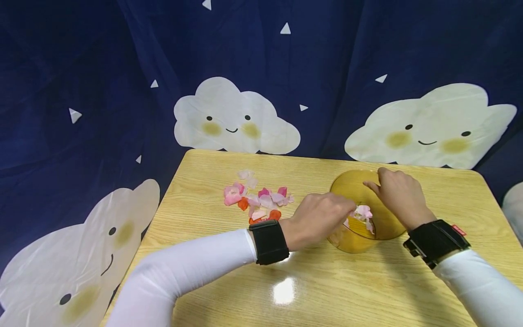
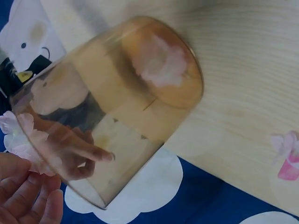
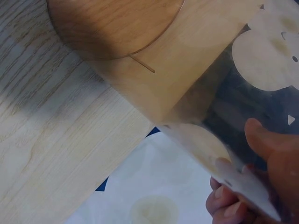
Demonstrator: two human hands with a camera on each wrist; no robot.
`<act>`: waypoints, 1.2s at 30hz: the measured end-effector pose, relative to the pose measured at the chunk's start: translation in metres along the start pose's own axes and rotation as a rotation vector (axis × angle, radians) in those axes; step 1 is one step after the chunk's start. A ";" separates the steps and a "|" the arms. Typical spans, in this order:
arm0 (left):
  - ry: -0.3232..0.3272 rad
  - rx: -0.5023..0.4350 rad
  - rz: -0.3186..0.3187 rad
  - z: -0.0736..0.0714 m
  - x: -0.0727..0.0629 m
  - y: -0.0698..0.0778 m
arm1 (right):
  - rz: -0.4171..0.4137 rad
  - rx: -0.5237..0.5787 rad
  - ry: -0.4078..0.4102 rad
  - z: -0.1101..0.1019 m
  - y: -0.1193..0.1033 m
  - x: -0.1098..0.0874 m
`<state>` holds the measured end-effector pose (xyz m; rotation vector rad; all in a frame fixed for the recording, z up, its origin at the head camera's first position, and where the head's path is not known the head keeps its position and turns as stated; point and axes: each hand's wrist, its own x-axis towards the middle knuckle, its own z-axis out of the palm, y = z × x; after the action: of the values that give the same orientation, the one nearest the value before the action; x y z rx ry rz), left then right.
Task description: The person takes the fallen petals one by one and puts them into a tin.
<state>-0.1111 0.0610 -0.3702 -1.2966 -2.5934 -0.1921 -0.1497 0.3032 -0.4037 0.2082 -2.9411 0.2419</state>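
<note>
An amber see-through vase stands on the table with its mouth toward me in the head view. My right hand grips its rim, the thumb on the inner side and the fingers curled against the outside wall in the right wrist view. At the mouth, my left hand pinches pale pink flower petals between thumb and fingers. Through the glass in the left wrist view, a pale pink cluster of petals shows near the vase's bottom.
Left of the vase, loose pink, white and orange-red petals lie scattered on the wooden table. A dark blue curtain with white clouds hangs behind the far edge and along the left side.
</note>
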 end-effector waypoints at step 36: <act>0.018 -0.130 -0.144 0.002 -0.021 -0.032 | 0.001 0.007 0.015 0.003 -0.001 0.001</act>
<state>-0.1254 0.0260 -0.3785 -1.1418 -2.6992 -0.4014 -0.1506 0.3020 -0.4064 0.2052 -2.9255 0.2528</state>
